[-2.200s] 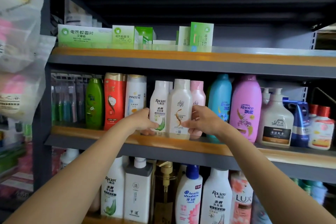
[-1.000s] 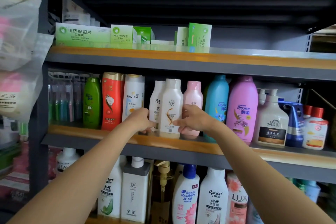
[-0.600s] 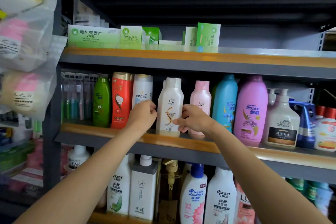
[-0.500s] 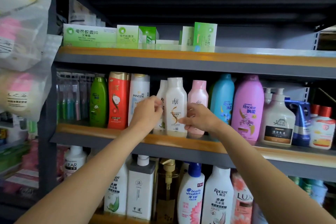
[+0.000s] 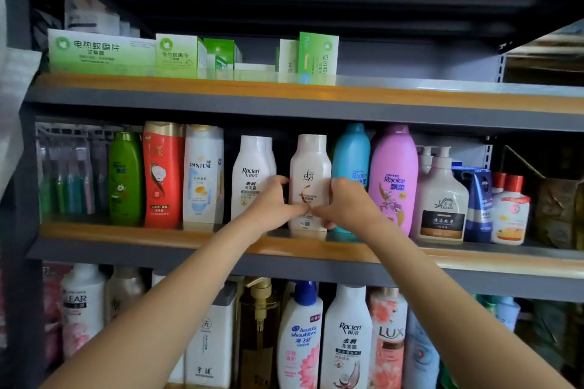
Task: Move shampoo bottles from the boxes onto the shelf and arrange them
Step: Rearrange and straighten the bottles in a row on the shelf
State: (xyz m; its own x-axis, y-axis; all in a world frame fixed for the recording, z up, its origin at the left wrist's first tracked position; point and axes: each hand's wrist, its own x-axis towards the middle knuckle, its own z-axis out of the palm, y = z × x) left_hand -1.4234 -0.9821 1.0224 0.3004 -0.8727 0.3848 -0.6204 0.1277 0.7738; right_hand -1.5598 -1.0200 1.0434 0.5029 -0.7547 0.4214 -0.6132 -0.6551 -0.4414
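My left hand [image 5: 274,199] and right hand [image 5: 344,204] grip the lower flanks of the upright cream-white plastic shampoo bottle [image 5: 310,167] on the grey metal middle shelf [image 5: 126,232], equally near, its long axis vertical between them, directly ahead of me.

Cream bottle [image 5: 309,180]: white-to-beige shampoo bottle, flat cap, brown swirl on its label; upright on the middle shelf [image 5: 158,232], held between the fingers of both hands, thumbs meeting on its lower front.
Raclen bottle [image 5: 251,177]: white, green-and-black print; upright, just outside the left fingers.
Blue bottle [image 5: 350,155]: turquoise, upright, just behind the right fingers.
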